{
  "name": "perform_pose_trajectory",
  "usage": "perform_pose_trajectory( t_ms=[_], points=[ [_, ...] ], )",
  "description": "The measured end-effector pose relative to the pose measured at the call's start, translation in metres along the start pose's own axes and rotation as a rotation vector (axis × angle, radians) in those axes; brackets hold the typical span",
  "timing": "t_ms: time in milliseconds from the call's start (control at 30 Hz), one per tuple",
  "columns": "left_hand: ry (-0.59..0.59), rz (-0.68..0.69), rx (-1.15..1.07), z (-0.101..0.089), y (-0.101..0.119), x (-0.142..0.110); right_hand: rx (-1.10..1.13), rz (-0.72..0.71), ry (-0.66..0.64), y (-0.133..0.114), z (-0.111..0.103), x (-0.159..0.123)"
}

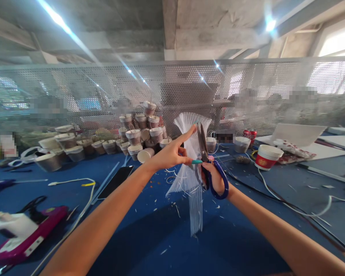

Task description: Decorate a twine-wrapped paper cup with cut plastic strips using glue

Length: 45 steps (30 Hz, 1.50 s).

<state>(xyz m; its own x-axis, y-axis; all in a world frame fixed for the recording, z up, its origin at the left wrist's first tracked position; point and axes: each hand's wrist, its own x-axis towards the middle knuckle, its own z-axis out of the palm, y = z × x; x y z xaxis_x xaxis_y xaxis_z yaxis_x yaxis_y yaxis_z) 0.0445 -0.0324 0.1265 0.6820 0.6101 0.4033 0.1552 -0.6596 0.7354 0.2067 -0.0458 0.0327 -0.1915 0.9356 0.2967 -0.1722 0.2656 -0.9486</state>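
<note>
A pleated, see-through white bow-shaped piece [186,172] is held up in front of me, fanned at top and bottom, with a long pleated strip hanging below. My left hand [172,153] grips it, the index finger stretched up along it and the thumb near its middle. My right hand [214,174] is closed around the dark blue handles of a pair of scissors [222,184]. The blades point upward beside the pleated piece and close to my left fingertips. Whether the blades touch the material I cannot tell.
Several stacked small pots [133,136] stand at the back. On the left are a phone [116,182], a magenta power strip [31,235] and a white cable [84,205]. Red-and-white paper cups [268,157] stand at right, near cables. White scraps litter the blue table [161,218].
</note>
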Motion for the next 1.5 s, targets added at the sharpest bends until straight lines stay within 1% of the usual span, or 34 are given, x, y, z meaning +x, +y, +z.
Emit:
perform_pose_trajectory(
  t_ms=[167,333,600,800,900,1067,1133,1300,1500],
  points=[
    [0.001,0.003,-0.002,0.001,-0.001,0.001,0.014,0.011,0.043,0.002,0.001,0.0],
    [-0.001,0.012,-0.027,0.003,-0.005,0.002,0.007,0.003,0.049,0.003,0.002,-0.001],
    [0.005,0.024,-0.06,0.008,-0.008,0.002,-0.025,0.038,0.105,-0.003,0.003,-0.001],
    [-0.007,0.012,-0.058,0.006,-0.007,0.002,0.008,0.025,-0.004,-0.005,-0.003,0.001],
    [-0.024,0.007,-0.044,0.004,-0.005,0.003,0.028,0.02,-0.001,-0.006,-0.006,0.004],
    [-0.027,0.003,-0.01,0.001,-0.001,0.002,0.027,0.091,0.037,-0.01,-0.009,0.005],
    [-0.021,0.003,-0.006,0.001,0.001,0.001,0.008,0.076,0.036,-0.013,-0.01,0.005],
    [-0.021,0.003,0.012,0.001,0.004,0.0,-0.042,0.021,-0.031,-0.017,-0.015,0.006],
    [-0.06,-0.006,0.05,0.001,0.005,-0.001,-0.06,0.005,-0.029,-0.017,-0.02,0.008]
  ],
)
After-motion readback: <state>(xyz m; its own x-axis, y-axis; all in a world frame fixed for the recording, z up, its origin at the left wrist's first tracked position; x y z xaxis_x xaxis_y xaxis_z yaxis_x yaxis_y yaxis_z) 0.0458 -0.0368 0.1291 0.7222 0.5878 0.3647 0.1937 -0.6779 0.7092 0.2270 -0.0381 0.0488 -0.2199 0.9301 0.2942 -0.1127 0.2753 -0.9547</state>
